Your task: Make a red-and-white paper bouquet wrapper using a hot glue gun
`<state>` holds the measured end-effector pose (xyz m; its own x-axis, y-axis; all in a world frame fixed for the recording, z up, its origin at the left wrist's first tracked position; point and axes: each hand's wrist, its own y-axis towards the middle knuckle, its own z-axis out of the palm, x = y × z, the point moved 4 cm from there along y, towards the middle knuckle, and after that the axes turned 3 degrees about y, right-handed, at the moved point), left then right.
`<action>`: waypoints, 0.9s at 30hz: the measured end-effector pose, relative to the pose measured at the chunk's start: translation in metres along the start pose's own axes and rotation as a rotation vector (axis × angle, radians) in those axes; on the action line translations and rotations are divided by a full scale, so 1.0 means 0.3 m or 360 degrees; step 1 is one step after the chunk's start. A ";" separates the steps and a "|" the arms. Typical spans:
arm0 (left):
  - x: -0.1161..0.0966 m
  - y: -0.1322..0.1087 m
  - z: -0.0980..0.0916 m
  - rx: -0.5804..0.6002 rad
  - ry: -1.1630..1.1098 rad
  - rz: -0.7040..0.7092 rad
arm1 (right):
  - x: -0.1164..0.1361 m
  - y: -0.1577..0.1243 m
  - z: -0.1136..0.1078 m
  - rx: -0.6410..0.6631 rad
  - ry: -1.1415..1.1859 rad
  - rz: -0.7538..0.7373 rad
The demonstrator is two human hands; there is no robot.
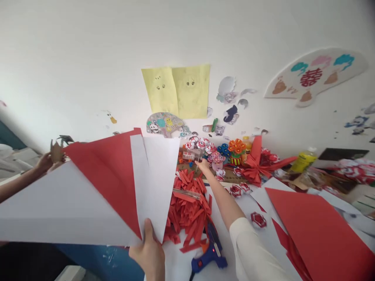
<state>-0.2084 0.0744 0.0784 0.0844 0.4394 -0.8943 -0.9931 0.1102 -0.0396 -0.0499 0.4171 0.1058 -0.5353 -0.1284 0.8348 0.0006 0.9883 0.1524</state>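
Our L hand [149, 249] grips paper [155, 175], red and white, held up at the tabletop's [222, 226] L side. Our R hand [202, 164] is out back past the red strips [187, 210]; can't tell if it grips. Lots of strips look done, plus some red-white flowers [258, 219]; a big sheet [316, 226] lies flat, so prob. left to do. The striped pot [235, 160] has orange flowers [236, 146]; can't tell what's in the yellow bottle [304, 159].
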 end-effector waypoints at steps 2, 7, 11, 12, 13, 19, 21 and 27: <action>0.002 0.018 0.010 0.0022 0.0040 0.0029 | -0.014 0.024 0.029 0.0048 0.0037 0.0019; 0.003 0.015 0.049 0.0147 0.0072 0.0035 | -0.037 0.054 0.048 0.0079 0.0120 -0.0036; 0.007 -0.006 0.056 0.0204 0.0043 0.0039 | -0.029 0.055 0.012 0.0060 0.0176 -0.0128; 0.005 -0.013 0.055 0.0206 0.0022 0.0045 | -0.022 0.054 -0.002 0.0047 0.0191 -0.0151; 0.004 -0.020 0.055 0.0208 0.0005 0.0045 | -0.013 0.053 -0.019 0.0032 0.0209 -0.0173; -0.013 -0.074 0.047 0.0222 -0.0069 0.0026 | 0.051 0.016 -0.183 -0.0075 0.0325 -0.0312; -0.018 -0.094 0.042 0.0214 -0.0066 0.0034 | 0.074 -0.018 -0.262 -0.0123 0.0368 -0.0377; -0.035 -0.169 0.058 0.0198 0.0069 0.0157 | 0.144 -0.217 -0.522 -0.0292 0.0530 -0.0655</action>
<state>-0.1576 0.0798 0.0976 -0.0196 0.4152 -0.9095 -0.9784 0.1791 0.1028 0.0593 0.3344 0.2149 -0.2268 -0.5489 0.8045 0.0109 0.8245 0.5657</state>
